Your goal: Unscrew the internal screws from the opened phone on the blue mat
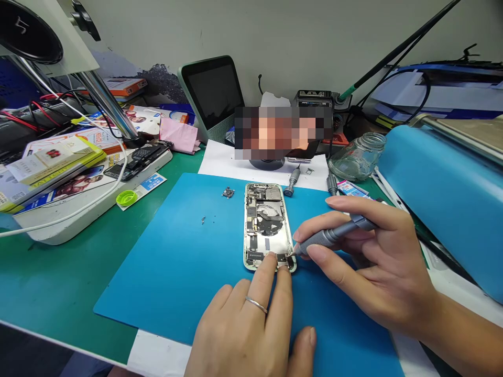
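While the left hand (251,324) (flat, gripping nothing) pins the opened smartphone (267,225) at six o'clock, the right hand (377,262) pinches a precision screwdriver (334,235) at five o'clock.

We're seeing a smooth matt blue mat (176,272), a dull grey metal screwdriver (334,234), a glossy clear glass jar (358,157) and shiny metal inside the phone (267,225).

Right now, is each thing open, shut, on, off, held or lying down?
Pale green smartphone: opened, insides showing, flat on blue rubber mat.
Grey metal screwdriver: gripped by right hand, tip at the phone's bottom corner.
Left hand: open, fingertips pressing phone's bottom edge.
Clear glass jar: lidless, upright.
Dark grey-framed tablet: screen off, propped up.
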The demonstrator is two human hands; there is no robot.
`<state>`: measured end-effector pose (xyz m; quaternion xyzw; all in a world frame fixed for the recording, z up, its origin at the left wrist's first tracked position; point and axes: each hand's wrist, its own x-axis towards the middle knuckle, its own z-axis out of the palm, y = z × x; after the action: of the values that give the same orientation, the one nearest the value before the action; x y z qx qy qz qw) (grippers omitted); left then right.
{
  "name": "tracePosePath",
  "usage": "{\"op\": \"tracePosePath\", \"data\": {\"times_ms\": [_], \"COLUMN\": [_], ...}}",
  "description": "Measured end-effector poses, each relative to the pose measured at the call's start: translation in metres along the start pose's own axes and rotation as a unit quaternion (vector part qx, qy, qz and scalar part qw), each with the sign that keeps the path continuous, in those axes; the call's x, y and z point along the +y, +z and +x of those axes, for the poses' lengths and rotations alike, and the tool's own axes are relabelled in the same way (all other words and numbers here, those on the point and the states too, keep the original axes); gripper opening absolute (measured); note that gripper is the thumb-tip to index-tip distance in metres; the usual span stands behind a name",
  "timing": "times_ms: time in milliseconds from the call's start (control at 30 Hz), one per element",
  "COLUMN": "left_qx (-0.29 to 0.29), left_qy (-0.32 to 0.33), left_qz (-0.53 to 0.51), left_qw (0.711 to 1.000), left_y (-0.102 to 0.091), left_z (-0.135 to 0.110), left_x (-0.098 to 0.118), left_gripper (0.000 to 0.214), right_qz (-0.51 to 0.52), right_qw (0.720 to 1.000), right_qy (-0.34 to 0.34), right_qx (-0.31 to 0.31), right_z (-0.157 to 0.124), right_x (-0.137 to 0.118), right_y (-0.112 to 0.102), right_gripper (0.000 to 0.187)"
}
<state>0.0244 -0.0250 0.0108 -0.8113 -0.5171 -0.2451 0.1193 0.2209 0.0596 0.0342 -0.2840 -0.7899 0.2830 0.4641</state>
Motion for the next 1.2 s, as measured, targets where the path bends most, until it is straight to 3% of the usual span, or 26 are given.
{"op": "tracePosePath", "data": {"times_ms": [933, 1200], "left_qx": [-0.011, -0.010], "left_qy": [0.005, -0.002], "left_qz": [0.009, 0.005], "left_qw": [1.000, 1.000], "left_y": [-0.0025, -0.0014], "left_z": [0.0016, 0.0004], "left_x": [-0.0007, 0.0004], "left_gripper": [0.050, 0.049], "right_qz": [0.001, 0.008], "right_qw": [1.000, 1.000], "right_qy": [0.007, 0.011], "right_qx": [0.027, 0.006], "right_z": [0.0011, 0.0015], "right_x": [0.0006, -0.0007], "right_y": [0.0023, 0.0016], "right_gripper": [0.066, 0.066]}}
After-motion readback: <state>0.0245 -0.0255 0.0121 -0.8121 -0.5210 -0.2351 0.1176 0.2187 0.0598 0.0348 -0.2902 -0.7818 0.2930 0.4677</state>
